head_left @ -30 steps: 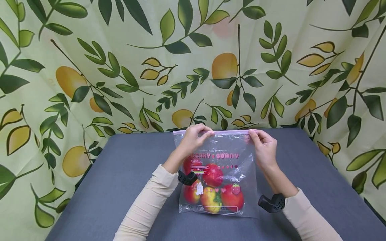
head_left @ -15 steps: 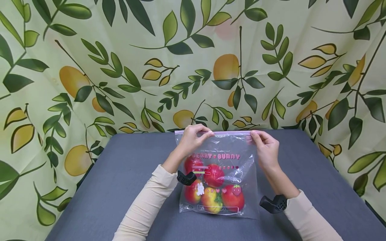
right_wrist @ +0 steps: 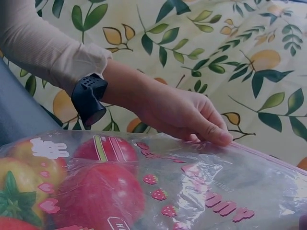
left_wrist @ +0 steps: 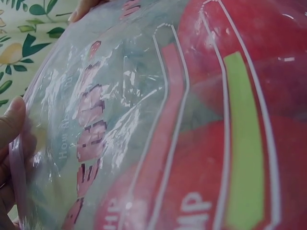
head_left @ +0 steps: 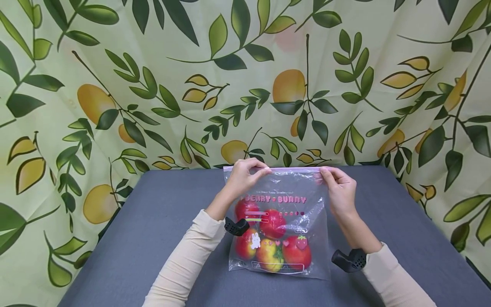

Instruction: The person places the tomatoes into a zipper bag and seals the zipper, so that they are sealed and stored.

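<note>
A clear zip bag with a pink zip strip and "Berry Bunny" print stands upright, its lower part on the table. Several red and yellow fruits lie inside; green leaves top one of them. My left hand pinches the zip strip left of its middle, thumb on the near side. Near the strip's right end, my right hand pinches it between thumb and forefinger. In the left wrist view the bag's printed film fills most of the picture. The right wrist view shows my left hand on the strip.
The grey table extends on both sides of the bag. A curtain printed with leaves and yellow fruit hangs behind it. Black wrist cameras sit on both wrists, the left one in front of the bag.
The head view has shifted slightly, so the scene sits a little further right. Both hands keep their pinch on the zip strip at nearly the same places.
</note>
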The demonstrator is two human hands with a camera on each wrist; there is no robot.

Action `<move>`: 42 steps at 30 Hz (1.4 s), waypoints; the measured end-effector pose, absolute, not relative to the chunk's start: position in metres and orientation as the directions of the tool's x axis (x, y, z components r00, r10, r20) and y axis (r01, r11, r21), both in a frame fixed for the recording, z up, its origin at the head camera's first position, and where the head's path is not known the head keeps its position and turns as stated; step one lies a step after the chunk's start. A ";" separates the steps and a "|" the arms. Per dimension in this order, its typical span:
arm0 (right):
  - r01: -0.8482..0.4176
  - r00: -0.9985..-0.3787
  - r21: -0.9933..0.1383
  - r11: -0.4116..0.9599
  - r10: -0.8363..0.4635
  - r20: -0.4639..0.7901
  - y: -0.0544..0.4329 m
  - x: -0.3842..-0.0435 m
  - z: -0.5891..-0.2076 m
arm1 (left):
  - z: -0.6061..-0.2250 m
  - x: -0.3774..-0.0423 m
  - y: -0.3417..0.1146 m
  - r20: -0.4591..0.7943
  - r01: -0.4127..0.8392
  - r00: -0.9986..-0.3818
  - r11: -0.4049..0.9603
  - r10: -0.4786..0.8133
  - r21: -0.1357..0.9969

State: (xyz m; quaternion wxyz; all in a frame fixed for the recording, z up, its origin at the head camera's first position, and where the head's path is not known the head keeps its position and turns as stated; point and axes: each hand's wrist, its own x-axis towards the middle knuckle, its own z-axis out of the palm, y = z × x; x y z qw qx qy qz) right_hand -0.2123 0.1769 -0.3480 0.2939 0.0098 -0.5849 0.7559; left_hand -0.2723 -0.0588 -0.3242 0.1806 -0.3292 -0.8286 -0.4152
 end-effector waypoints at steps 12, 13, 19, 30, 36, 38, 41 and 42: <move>-0.404 -0.828 -0.911 -0.080 0.456 0.327 0.179 -0.212 -0.350 | -0.328 -0.277 -0.064 0.611 0.725 -0.686 0.444 0.396 0.527; -0.402 -0.828 -0.912 -0.079 0.458 0.325 0.179 -0.213 -0.350 | -0.328 -0.277 -0.065 0.611 0.725 -0.686 0.449 0.396 0.523; -0.401 -0.824 -0.913 -0.073 0.463 0.325 0.179 -0.214 -0.351 | -0.329 -0.278 -0.069 0.625 0.731 -0.675 0.466 0.392 0.498; -0.400 -0.823 -0.913 -0.079 0.470 0.319 0.181 -0.214 -0.353 | -0.330 -0.278 -0.076 0.654 0.728 -0.658 0.540 0.373 0.423; -0.380 -0.824 -0.923 -0.062 0.477 0.307 0.182 -0.214 -0.353 | -0.329 -0.279 -0.080 0.646 0.713 -0.670 0.558 0.365 0.424; -0.375 -0.823 -0.925 -0.057 0.480 0.304 0.182 -0.214 -0.353 | -0.329 -0.279 -0.082 0.644 0.709 -0.674 0.561 0.362 0.427; -0.373 -0.821 -0.926 -0.054 0.484 0.302 0.183 -0.214 -0.352 | -0.329 -0.278 -0.083 0.642 0.709 -0.675 0.559 0.364 0.429; -0.373 -0.821 -0.926 -0.052 0.484 0.304 0.183 -0.214 -0.352 | -0.328 -0.278 -0.084 0.642 0.710 -0.674 0.560 0.365 0.427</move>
